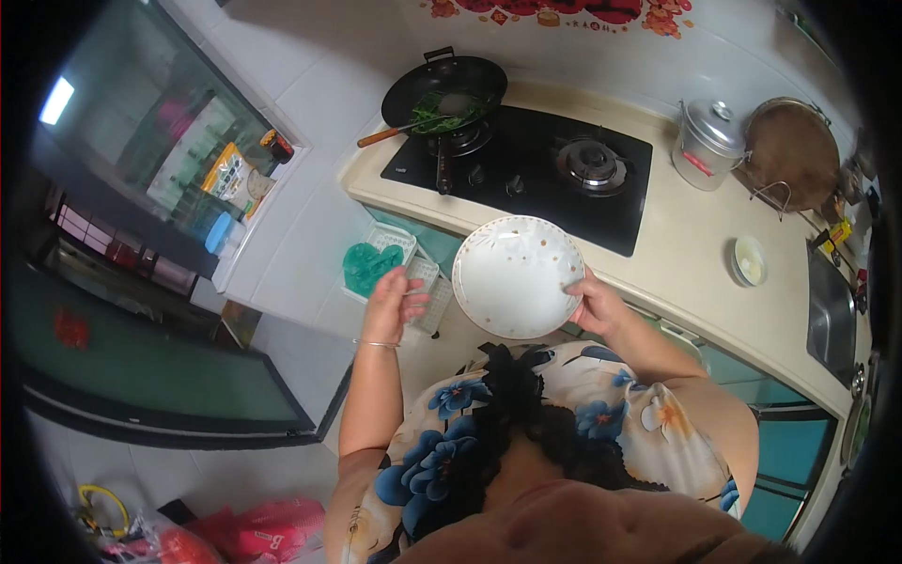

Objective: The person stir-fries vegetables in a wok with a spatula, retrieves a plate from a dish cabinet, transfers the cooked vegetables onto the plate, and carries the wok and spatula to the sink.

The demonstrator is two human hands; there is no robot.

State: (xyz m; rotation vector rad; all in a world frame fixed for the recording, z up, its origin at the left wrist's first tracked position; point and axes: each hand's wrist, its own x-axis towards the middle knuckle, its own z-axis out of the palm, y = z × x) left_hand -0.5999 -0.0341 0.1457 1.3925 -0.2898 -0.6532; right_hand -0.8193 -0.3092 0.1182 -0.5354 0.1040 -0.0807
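My right hand (598, 303) grips the right edge of a white plate (517, 277) with small gold marks around its rim. The plate is tilted, its face towards me, in front of the counter edge. To the left of the plate, my left hand (398, 299) is raised with loosely bent fingers. It is apart from the plate and nothing shows in it. Behind the left hand is a green plastic bag (370, 268) on a white rack (421, 273). A black wok (404, 94) with green leafy vegetables (446, 111) and a wooden-handled spatula (381, 137) sits on the left burner.
The black gas stove (540, 155) has a second burner (592, 164) on its right. On the counter (691, 235) stand a lidded metal pot (711, 141), a round brown board (792, 155) and a small white bowl (749, 263). A sink (832, 320) lies far right. Bottles and packets line the left windowsill.
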